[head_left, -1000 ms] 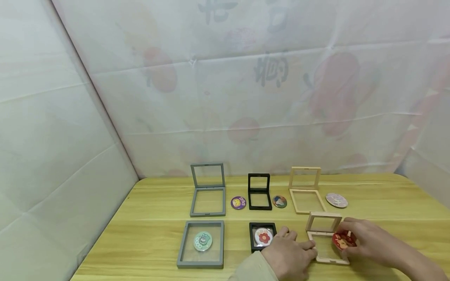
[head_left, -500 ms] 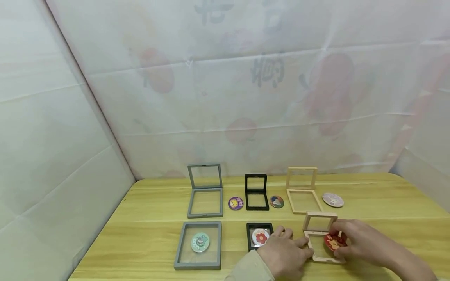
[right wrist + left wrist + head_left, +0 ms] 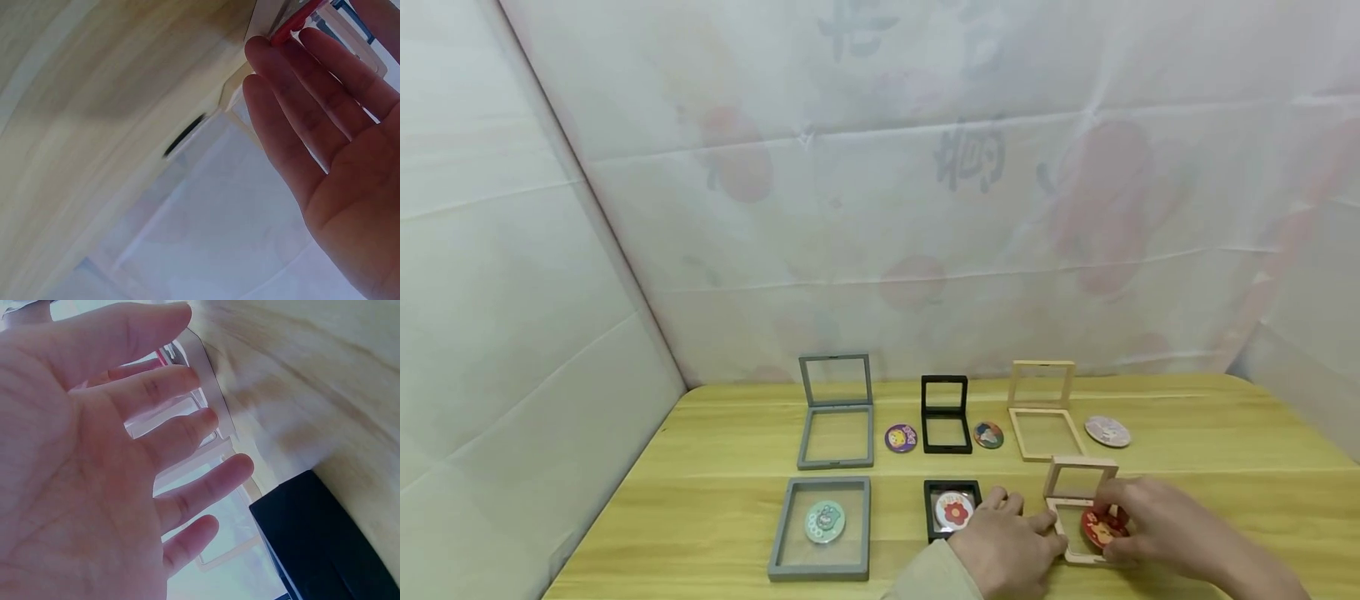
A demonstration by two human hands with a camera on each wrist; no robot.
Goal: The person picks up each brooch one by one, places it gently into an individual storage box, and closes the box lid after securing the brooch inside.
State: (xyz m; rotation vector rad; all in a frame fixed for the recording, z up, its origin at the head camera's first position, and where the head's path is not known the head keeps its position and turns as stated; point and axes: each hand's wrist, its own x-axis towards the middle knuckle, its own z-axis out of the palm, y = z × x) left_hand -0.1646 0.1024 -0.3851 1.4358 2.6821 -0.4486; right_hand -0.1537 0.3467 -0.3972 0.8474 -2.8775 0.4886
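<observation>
My right hand (image 3: pixel 1168 529) pinches a round red pin badge (image 3: pixel 1097 530) between thumb and fingers. The badge lies over the lower half of a small beige display frame (image 3: pixel 1084 462), whose lid stands raised at the back. Clear film spans the frame. My left hand (image 3: pixel 1009 550) rests at the frame's left edge with fingers spread and fairly straight. In the left wrist view its fingers (image 3: pixel 187 428) reach across the frame's side. The right wrist view catches the red badge's edge (image 3: pixel 299 22) at the fingertips. Left of my left hand, a black frame (image 3: pixel 930 510) holds a white badge with a red flower (image 3: pixel 953 510).
A closed grey frame (image 3: pixel 781 533) at front left holds a green badge (image 3: pixel 824 522). Behind stand opened grey (image 3: pixel 803 437), black (image 3: pixel 925 433) and yellowish (image 3: pixel 1018 433) frames. Purple (image 3: pixel 900 438), multicoloured (image 3: pixel 988 434) and pale (image 3: pixel 1107 431) badges lie beside them. Printed cloth (image 3: pixel 850 208) hangs behind the table.
My right hand has moved the red badge leftward, further over the beige frame's lower half. The left hand has stayed at the frame's left edge. The head view has shifted slightly.
</observation>
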